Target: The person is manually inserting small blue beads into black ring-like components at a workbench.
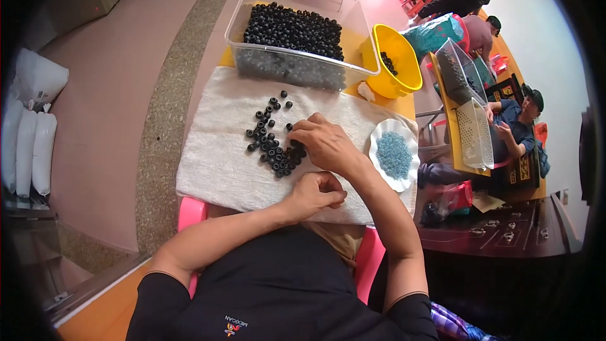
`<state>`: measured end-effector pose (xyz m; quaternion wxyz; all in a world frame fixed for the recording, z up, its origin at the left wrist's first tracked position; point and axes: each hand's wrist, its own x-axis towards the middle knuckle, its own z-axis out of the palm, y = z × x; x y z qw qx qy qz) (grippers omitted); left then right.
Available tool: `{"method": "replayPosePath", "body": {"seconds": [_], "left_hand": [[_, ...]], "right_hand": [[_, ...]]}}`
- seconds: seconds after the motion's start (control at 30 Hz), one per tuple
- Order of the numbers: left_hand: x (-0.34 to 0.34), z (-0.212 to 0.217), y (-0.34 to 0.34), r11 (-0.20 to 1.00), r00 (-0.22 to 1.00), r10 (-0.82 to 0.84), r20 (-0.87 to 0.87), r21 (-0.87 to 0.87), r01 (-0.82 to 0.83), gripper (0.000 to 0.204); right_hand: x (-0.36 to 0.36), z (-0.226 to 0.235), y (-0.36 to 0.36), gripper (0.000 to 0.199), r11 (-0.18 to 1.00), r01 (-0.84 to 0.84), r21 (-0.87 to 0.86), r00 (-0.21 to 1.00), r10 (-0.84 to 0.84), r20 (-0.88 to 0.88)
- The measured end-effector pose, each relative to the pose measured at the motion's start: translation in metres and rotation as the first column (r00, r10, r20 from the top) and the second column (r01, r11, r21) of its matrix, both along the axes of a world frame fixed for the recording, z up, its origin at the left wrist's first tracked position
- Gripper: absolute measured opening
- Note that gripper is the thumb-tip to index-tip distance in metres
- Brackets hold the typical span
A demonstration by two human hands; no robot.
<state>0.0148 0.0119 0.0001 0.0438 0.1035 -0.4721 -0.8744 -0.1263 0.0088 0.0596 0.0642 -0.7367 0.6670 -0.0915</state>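
A loose heap of small round black beads (276, 151) with holes lies on a white towel (214, 170). My right hand (326, 144) reaches over the heap's right edge, its fingers bent together and down on black beads there; the tips are partly hidden. Closer to my body, my left hand (317, 192) rests low over the towel, thumb and forefinger brought together in a pinch. Whatever it holds, if anything, is too small to make out. To the right of my right wrist stands a white scalloped dish (373, 141) filled with tiny blue-grey beads (394, 155).
Behind the towel stands a clear plastic bin (303, 76) of many black beads. A yellow bucket (409, 69) with some black beads sits at its right. Further right, a person (517, 123) works beside a white perforated basket (475, 134). White sacks (43, 151) stand far left.
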Motion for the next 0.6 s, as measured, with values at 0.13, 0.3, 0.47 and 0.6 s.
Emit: {"method": "replayPosePath", "body": {"seconds": [0.13, 0.3, 0.47, 0.6], "left_hand": [[-0.001, -0.002, 0.0, 1.0, 1.0, 0.017, -0.01, 0.02, -0.016, 0.013], [0.0, 0.0, -0.003, 0.983, 0.998, 0.064, -0.003, 0.175, -0.062, 0.017], [0.002, 0.009, -0.008, 0.908, 0.989, 0.143, 0.029, 0.395, -0.143, 0.027], [0.002, 0.009, -0.007, 0.927, 0.989, 0.148, 0.007, 0.346, -0.141, 0.022]], "right_hand": [[-0.005, -0.006, 0.003, 0.021, 0.997, 0.077, 0.002, 0.996, -0.077, 0.048], [-0.016, 0.001, 0.037, 0.025, 0.96, 0.198, -0.2, 0.955, -0.143, 0.259], [0.0, 0.012, 0.083, 0.028, 0.893, 0.365, -0.264, 0.867, -0.223, 0.445], [0.019, 0.004, 0.114, 0.041, 0.846, 0.448, -0.288, 0.839, -0.286, 0.463]]}}
